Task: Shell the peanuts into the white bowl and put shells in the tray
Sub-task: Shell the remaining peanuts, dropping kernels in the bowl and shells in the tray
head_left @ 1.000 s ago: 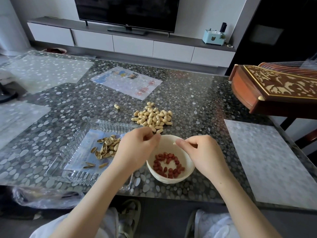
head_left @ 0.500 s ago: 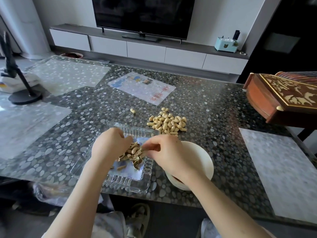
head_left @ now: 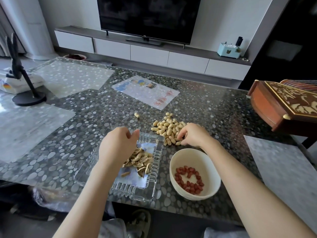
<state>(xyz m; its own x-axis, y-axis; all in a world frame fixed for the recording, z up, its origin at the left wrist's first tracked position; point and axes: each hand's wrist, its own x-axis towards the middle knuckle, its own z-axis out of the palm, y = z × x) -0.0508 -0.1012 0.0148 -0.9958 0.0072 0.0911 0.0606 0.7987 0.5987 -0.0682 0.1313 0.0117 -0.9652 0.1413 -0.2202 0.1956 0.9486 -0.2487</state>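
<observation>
Peanuts point(head_left: 169, 129): unshelled, heaped on tabletop point(head_left: 197, 107) at 12 o'clock from bowl point(head_left: 211, 162) and at 1 o'clock from tray point(head_left: 133, 189). One stray pod point(head_left: 136, 115) lying apart, at 10 o'clock from heap.

Done, as far as visible:
- Thin scatter of red kernels point(head_left: 188, 179) on bowl floor, well short of covering it.
- Heap of shells point(head_left: 139, 160) in middle of tray, with a fragment or two toward its near end. No debris noted on tabletop outside tray.

Left to do:
- Whole heap plus stray pod. Judged well under halfway, since the unshelled heap is far bigger than the yield in the bowl.

Hands:
- Right hand point(head_left: 193, 134) at 5 o'clock edge of heap, fingers point(head_left: 181, 134) curled down onto pods and touching them. Cannot tell whether one is already pinched.
- Left hand point(head_left: 118, 143) above far half of tray, over shells, fingers loosely curled, thumb apart. Nothing seen held; palm side hidden.

Layout: bowl at 3 o'clock from tray, just beside it, both at near edge of tabletop.

Step in hand, judged: fetching next pod from heap.
</observation>
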